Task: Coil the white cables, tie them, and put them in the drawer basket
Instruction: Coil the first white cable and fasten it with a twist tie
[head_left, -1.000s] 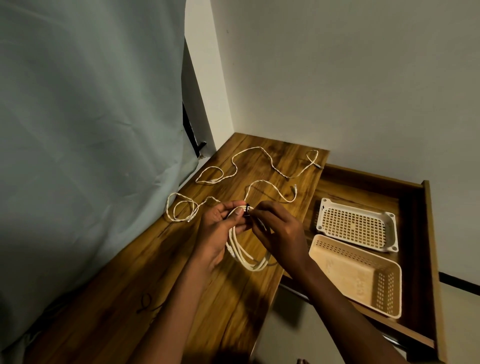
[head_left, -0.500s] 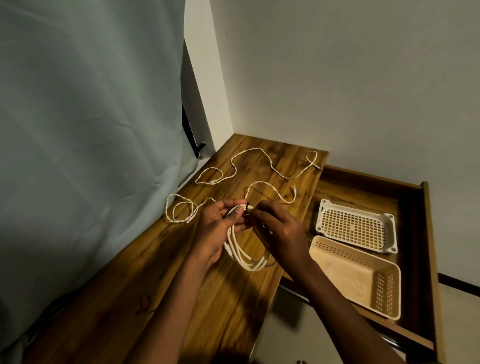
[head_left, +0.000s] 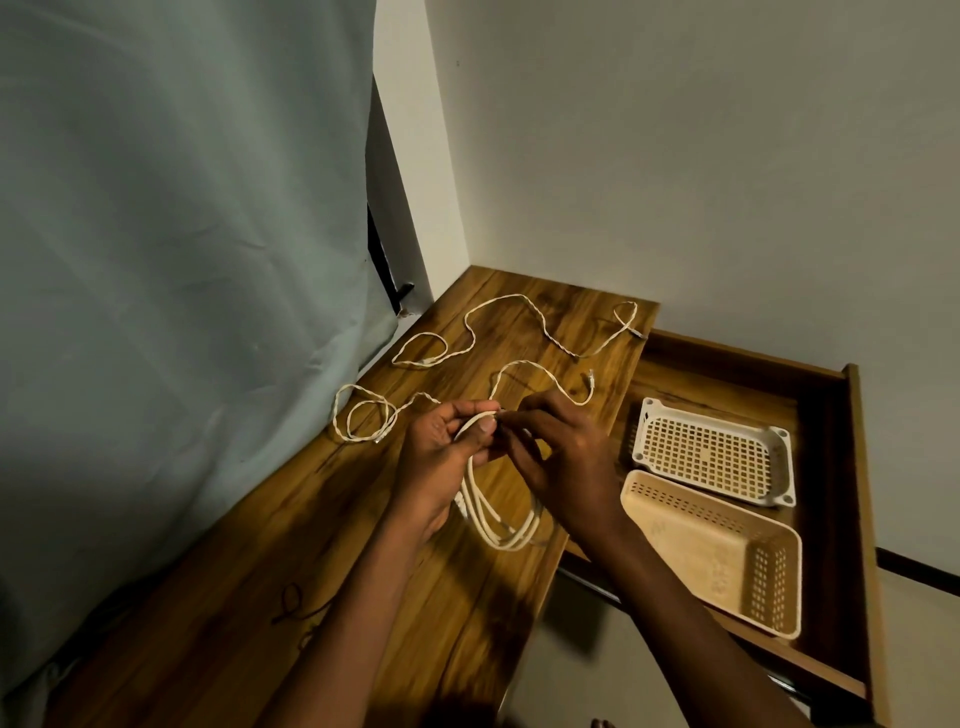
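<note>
A coiled white cable (head_left: 501, 519) hangs in loops over the wooden tabletop (head_left: 363, 519). My left hand (head_left: 441, 457) pinches the top of the coil. My right hand (head_left: 566, 462) grips the same spot from the right, fingers on a small dark tie that is mostly hidden. Two loose white cables lie on the table beyond: one long and wavy (head_left: 524, 317) at the back, another (head_left: 363, 421) partly looped at the left, running behind my hands. In the open drawer (head_left: 831, 467) lie a white basket (head_left: 714, 457) and a beige basket (head_left: 727, 551).
A grey-green curtain (head_left: 182, 260) hangs along the table's left side. White walls meet at the back corner. Thin dark ties (head_left: 296, 608) lie on the near part of the table. The drawer juts out to the right of the table edge.
Both hands stay at the top of the coil; the fingers have shifted slightly around the tie, which now shows less. The coil hangs much as before.
</note>
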